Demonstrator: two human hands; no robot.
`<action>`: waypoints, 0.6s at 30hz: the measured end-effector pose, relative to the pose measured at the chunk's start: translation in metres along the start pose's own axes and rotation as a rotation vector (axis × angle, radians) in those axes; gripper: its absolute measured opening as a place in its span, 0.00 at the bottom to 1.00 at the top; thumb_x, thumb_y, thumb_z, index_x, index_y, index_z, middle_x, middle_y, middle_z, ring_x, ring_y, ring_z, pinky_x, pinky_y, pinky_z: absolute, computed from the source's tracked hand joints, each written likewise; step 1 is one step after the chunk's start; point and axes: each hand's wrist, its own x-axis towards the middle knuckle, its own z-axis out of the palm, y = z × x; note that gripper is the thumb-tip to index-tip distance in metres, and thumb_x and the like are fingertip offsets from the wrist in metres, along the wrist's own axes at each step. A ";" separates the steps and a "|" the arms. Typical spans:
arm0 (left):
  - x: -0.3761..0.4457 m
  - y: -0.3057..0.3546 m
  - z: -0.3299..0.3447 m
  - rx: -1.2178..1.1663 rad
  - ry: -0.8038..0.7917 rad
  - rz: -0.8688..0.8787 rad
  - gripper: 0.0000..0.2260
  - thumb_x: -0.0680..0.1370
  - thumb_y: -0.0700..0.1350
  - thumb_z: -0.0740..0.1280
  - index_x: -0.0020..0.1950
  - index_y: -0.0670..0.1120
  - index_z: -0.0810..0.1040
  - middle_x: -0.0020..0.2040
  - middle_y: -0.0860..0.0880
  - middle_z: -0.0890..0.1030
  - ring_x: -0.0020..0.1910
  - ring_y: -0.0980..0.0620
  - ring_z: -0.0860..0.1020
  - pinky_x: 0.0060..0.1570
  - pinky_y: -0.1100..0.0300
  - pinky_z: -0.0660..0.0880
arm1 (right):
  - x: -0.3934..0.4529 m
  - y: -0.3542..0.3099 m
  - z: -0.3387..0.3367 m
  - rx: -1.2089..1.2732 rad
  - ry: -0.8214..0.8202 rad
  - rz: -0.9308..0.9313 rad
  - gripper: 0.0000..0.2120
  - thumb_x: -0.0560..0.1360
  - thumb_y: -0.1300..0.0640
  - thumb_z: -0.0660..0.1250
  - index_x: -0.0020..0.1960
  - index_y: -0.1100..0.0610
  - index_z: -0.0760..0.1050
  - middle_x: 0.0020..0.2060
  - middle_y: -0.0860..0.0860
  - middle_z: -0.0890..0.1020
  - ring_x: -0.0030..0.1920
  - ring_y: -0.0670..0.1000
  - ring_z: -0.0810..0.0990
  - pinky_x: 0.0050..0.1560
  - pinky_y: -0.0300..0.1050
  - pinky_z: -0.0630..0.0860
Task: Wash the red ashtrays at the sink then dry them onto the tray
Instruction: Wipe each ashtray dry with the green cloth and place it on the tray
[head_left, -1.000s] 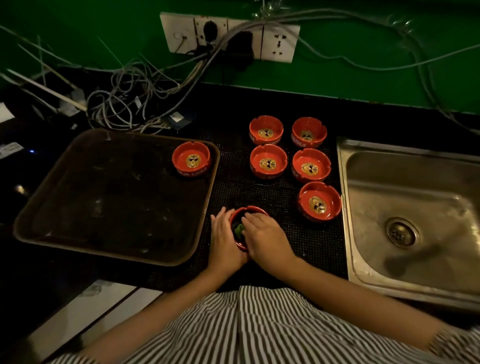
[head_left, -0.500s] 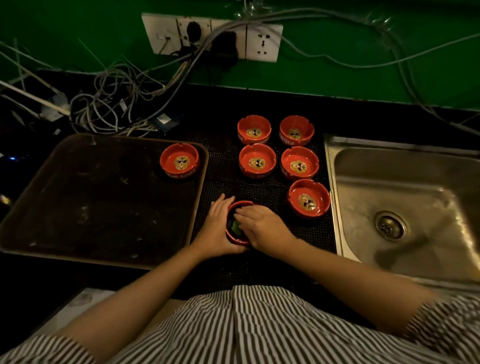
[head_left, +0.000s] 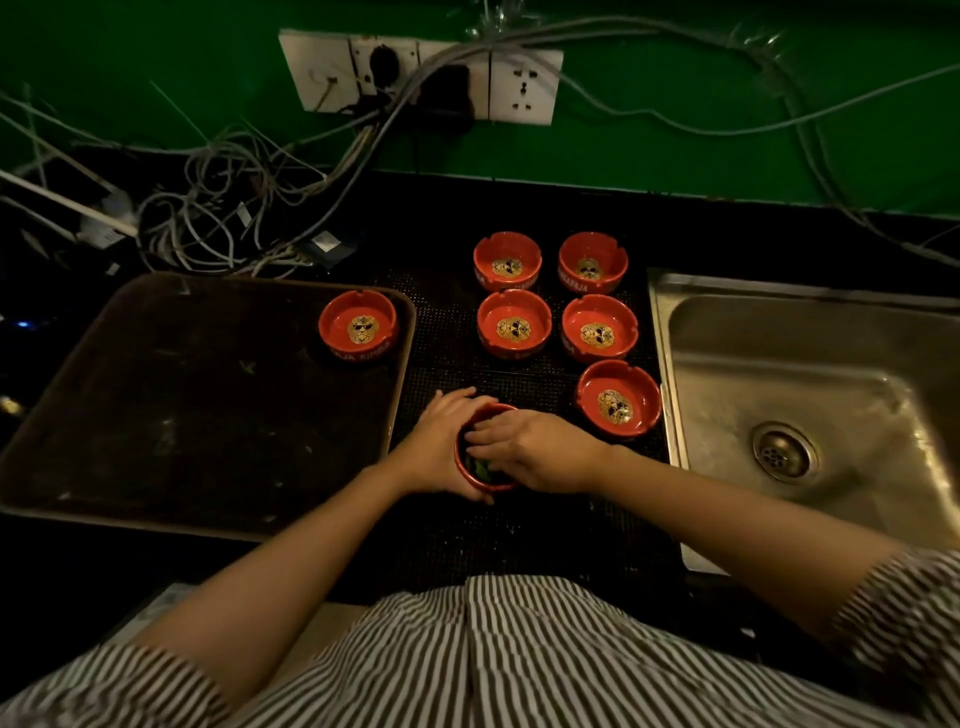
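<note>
Hands meet at frame centre: left hand (head_left: 441, 447) cups the ashtray (head_left: 485, 480), right hand (head_left: 535, 449) fingers inside wiping, tray (head_left: 156, 519) lying left.

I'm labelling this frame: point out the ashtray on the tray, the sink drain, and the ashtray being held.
ashtray on the tray (head_left: 358, 328): head view, inner floor.
sink drain (head_left: 783, 453): head view, strainer centre.
held ashtray (head_left: 485, 483): head view, near rim.

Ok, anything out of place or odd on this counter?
Yes. A loose tangle of cables from the wall sockets sprawls over the counter behind the tray, close to the sink. The ashtrays all sit upright; nothing spilled.
</note>
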 end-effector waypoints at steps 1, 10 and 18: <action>-0.001 0.001 -0.001 -0.004 -0.009 0.008 0.56 0.55 0.69 0.76 0.77 0.49 0.60 0.75 0.49 0.65 0.78 0.53 0.52 0.76 0.49 0.39 | 0.000 0.000 0.002 -0.004 0.010 0.009 0.13 0.75 0.61 0.68 0.59 0.62 0.80 0.59 0.57 0.81 0.62 0.55 0.77 0.68 0.45 0.65; -0.020 0.041 0.060 0.026 0.504 -0.329 0.42 0.62 0.64 0.63 0.70 0.40 0.68 0.68 0.42 0.71 0.72 0.43 0.64 0.76 0.43 0.47 | 0.008 -0.035 0.047 -0.191 0.162 0.503 0.21 0.69 0.56 0.71 0.60 0.62 0.80 0.58 0.58 0.81 0.58 0.58 0.80 0.62 0.53 0.73; -0.001 0.008 0.009 -0.003 0.091 0.000 0.52 0.55 0.68 0.77 0.73 0.50 0.65 0.66 0.52 0.71 0.70 0.52 0.65 0.76 0.48 0.42 | -0.005 0.007 0.005 0.051 -0.014 -0.028 0.14 0.78 0.58 0.65 0.61 0.62 0.79 0.60 0.56 0.80 0.64 0.54 0.76 0.70 0.48 0.67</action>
